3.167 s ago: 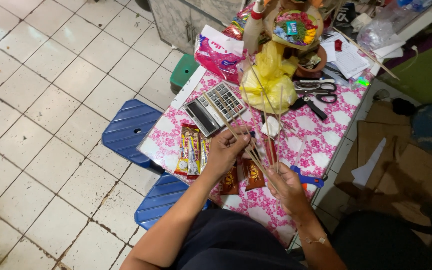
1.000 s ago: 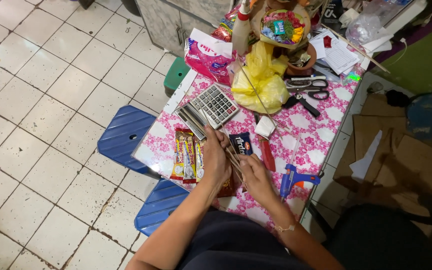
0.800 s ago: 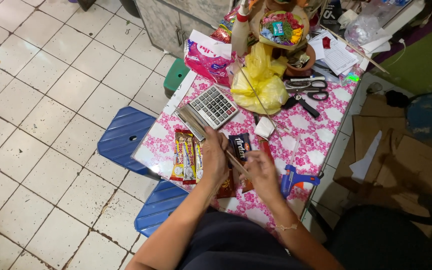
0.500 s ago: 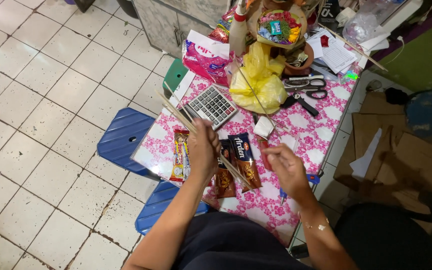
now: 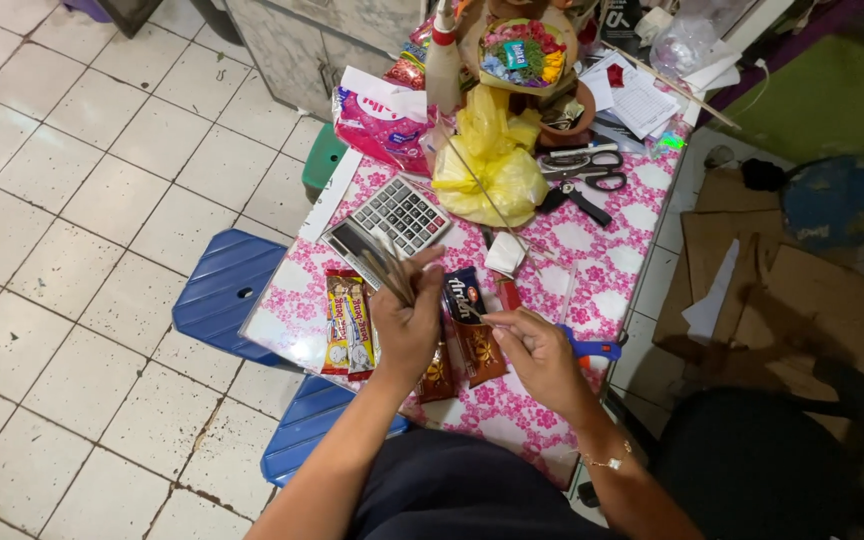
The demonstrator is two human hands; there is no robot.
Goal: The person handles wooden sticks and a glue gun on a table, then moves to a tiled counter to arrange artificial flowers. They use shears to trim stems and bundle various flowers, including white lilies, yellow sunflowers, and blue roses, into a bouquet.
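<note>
Over the floral table (image 5: 642, 215), left hand (image 5: 407, 325) grip clamped on sticks (image 5: 392, 272), right hand (image 5: 542, 352) pinching.

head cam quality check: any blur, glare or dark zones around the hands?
Head view: left hand and the thin sticks it holds are slightly soft; right hand reads sharper. Mild sheen on the table's glossy floral cover and on the brown sachet. Right side beyond the table falls into dim shadow; the floor tiles are evenly lit.
</note>
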